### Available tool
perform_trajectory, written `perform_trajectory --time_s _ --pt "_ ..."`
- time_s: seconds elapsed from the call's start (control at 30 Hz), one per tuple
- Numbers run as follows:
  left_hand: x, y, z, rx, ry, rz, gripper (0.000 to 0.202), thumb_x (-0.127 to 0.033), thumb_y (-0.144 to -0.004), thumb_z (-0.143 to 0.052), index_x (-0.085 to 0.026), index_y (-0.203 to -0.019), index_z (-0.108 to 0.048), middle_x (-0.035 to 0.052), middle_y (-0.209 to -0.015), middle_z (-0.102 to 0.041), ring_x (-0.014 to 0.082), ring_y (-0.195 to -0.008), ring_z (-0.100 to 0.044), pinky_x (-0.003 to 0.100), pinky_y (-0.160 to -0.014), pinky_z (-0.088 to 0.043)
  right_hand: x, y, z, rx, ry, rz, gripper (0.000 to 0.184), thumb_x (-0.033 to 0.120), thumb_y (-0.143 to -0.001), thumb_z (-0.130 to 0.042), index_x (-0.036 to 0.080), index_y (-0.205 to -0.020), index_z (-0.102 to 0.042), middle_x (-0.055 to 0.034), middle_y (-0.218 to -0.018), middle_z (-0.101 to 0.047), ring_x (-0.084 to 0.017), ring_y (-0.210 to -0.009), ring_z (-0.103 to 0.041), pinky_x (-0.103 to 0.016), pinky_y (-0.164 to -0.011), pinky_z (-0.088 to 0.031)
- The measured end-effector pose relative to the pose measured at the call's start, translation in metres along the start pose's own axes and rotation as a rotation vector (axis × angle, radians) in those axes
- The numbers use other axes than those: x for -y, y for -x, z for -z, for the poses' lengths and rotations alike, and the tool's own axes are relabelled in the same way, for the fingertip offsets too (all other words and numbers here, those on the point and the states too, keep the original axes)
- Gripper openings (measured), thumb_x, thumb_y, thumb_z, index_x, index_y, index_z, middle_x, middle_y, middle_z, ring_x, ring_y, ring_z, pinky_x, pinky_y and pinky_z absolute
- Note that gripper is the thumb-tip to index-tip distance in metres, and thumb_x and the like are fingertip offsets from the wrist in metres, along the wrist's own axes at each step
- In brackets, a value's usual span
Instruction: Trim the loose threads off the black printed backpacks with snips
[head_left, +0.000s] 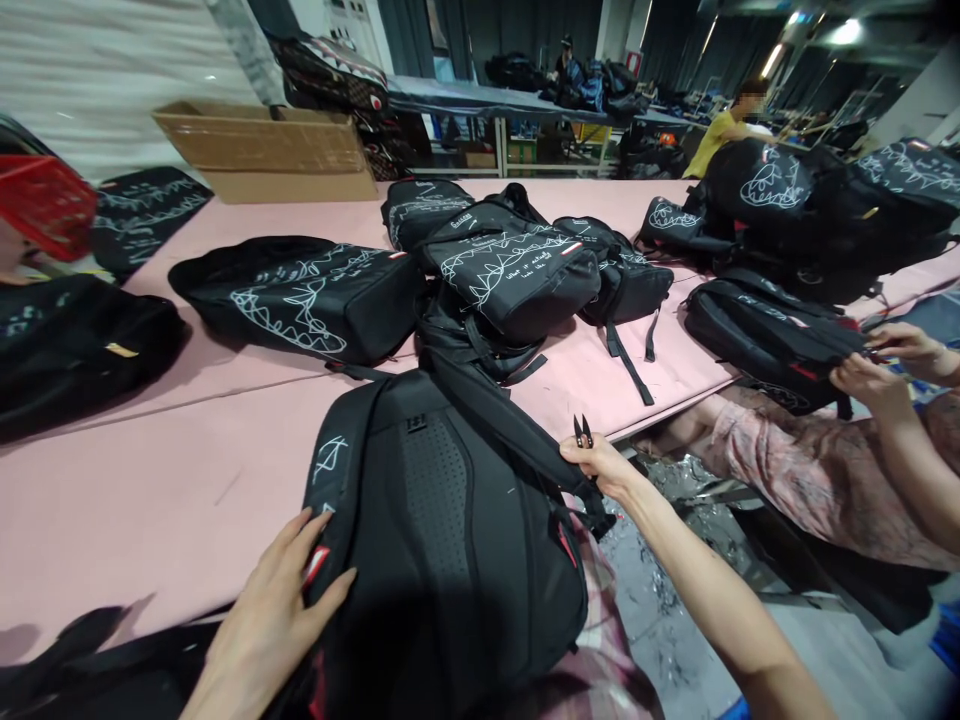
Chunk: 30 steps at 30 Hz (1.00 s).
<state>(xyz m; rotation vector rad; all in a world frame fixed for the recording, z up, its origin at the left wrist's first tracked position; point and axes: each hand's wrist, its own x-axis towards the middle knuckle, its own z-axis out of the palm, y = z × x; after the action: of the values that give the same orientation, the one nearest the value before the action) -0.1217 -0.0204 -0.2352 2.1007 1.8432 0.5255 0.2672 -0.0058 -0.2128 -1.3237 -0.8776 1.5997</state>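
A black backpack lies back panel up, half on the pink table and half over my lap. My left hand rests on its left side by a small red and white tag, fingers and thumb spread. At the right edge my right hand is closed around the padded shoulder strap, which it holds out to the side. Small dark thread snips stick up from the same hand, blades pointing away from me. The strap's lower webbing and buckle hang below the fingers.
Several black backpacks with white scribble prints, such as one at left and one in the middle, lie on the pink table. A cardboard box and red bin stand behind. At right, a co-worker's hands hold another backpack.
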Motion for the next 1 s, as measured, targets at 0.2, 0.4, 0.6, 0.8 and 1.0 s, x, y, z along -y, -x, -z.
perform_trajectory --time_s 0.2,0.4,0.6,0.8,1.0 --pt "-0.009 -0.037 0.054 -0.063 0.207 0.196 0.06 -0.055 -0.071 -0.046 -0.028 -0.125 -0.044 0.0031 -0.132 -0.049 0.0281 -0.12 -0.047 0.043 -0.104 -0.034 -0.002 0.002 0.0 0.023 0.018 -0.024 0.044 0.042 -0.056 -0.075 0.018 -0.054 -0.038 0.0099 -0.05 -0.021 -0.004 -0.044 -0.01 -0.024 -0.043 -0.003" --pt "0.002 -0.121 0.078 -0.23 0.465 0.288 0.058 -0.041 -0.071 -0.049 -0.014 -0.123 -0.052 0.0097 -0.12 -0.059 0.0246 -0.098 -0.06 0.037 -0.091 -0.046 -0.019 -0.01 0.011 -0.013 -0.003 -0.092 0.046 0.045 -0.058 -0.076 0.018 -0.058 -0.038 0.0088 -0.052 -0.022 -0.004 -0.047 -0.014 -0.023 -0.044 -0.007" --pt "0.032 -0.172 0.038 -0.212 0.751 0.353 0.045 -0.032 -0.079 -0.044 -0.008 -0.116 -0.055 0.0097 -0.084 -0.068 0.0194 -0.072 -0.065 0.032 -0.065 -0.054 -0.028 -0.016 0.004 -0.014 0.018 -0.157 0.046 0.053 -0.056 -0.075 0.015 -0.057 -0.049 0.0097 -0.047 -0.02 -0.003 -0.043 -0.012 -0.021 -0.042 -0.008" --pt "0.047 -0.2 0.04 -0.354 0.458 0.22 0.033 -0.025 -0.079 -0.052 -0.019 -0.11 -0.06 0.0086 -0.112 -0.061 0.0256 -0.112 -0.049 0.041 -0.099 -0.034 -0.023 -0.018 0.007 0.014 0.232 -0.168 0.046 0.059 -0.053 -0.072 0.015 -0.061 -0.062 0.0024 -0.045 -0.044 -0.008 -0.04 -0.035 -0.022 -0.042 -0.024" --pt "0.022 -0.251 0.02 -0.08 -0.139 -0.088 0.023 -0.026 -0.083 -0.05 -0.022 -0.098 -0.067 0.0093 -0.098 -0.067 0.0262 -0.101 -0.05 0.041 -0.089 -0.031 0.043 -0.078 -0.008 -0.107 0.652 0.092 0.036 0.054 -0.062 -0.066 0.02 -0.073 -0.071 -0.0098 -0.081 -0.07 -0.027 -0.076 -0.062 -0.035 -0.066 -0.047"
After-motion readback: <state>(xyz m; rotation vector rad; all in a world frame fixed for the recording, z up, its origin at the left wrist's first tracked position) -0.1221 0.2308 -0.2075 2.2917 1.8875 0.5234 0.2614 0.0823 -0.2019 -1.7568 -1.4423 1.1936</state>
